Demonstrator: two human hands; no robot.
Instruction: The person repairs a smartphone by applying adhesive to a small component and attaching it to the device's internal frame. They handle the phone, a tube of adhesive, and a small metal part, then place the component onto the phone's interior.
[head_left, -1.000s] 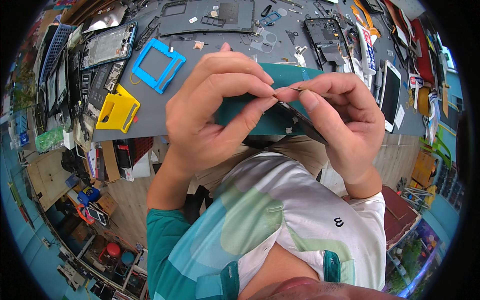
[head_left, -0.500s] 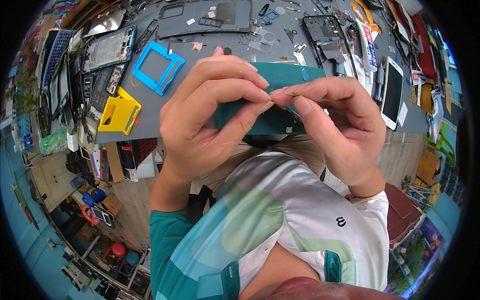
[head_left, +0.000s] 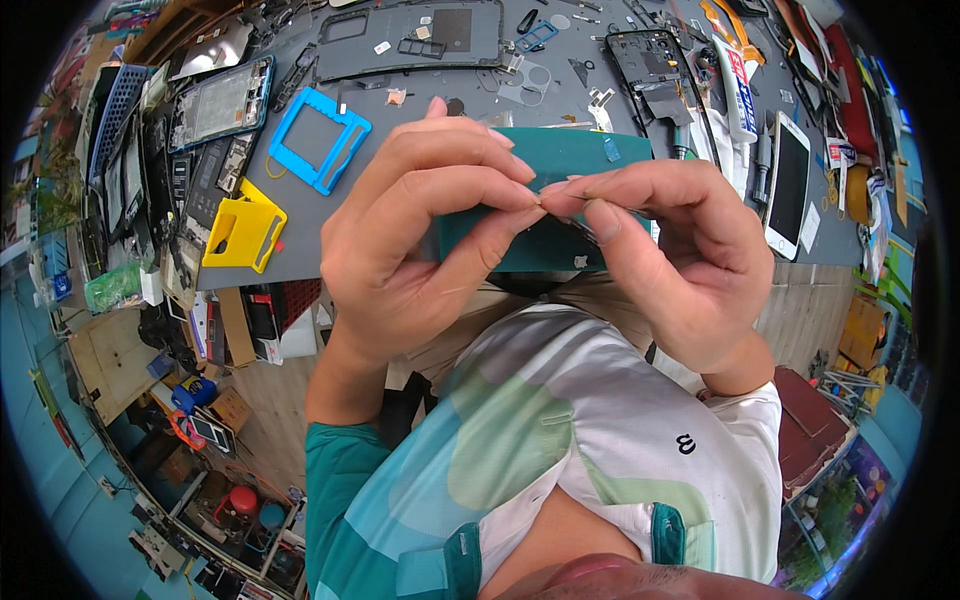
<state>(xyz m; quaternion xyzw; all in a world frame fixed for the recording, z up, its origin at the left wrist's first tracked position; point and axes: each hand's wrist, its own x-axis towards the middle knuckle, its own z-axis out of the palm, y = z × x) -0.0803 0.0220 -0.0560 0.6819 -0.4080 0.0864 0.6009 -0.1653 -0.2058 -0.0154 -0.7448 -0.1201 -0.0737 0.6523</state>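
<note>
More mat (head_left: 500,243) showing, dark part (head_left: 583,229) mostly behind right hand (head_left: 690,245)

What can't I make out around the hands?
Head view:
Thin, grey sliver in the right hand: too small, fingers partly covering.
Narrow, dark piece below it: right thumb hides part.
Left hand: closed fingertips hide whether they pinch anything.
Flat, teal, rectangular mat: hands cover part.
Pale fragment on it: too small to identify.
</note>
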